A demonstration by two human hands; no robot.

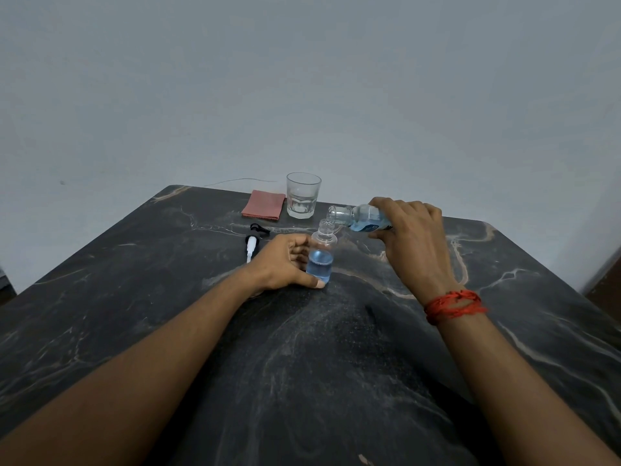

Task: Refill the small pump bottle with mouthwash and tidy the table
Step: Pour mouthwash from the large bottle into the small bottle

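Observation:
A small clear pump bottle [321, 258] stands upright on the dark marble table [336, 348], its lower half filled with blue liquid and its neck uncapped. My left hand [282, 264] grips its lower body from the left. My right hand [415, 237] holds the mouthwash bottle [361, 217] tipped on its side, its open mouth just above and to the right of the small bottle's neck. The black and white pump head [253, 242] lies on the table left of my left hand.
A clear drinking glass [302, 200] stands near the table's far edge, with a folded pink cloth [263, 205] beside it on the left. A thin wire runs along the wall behind them. A red thread band circles my right wrist.

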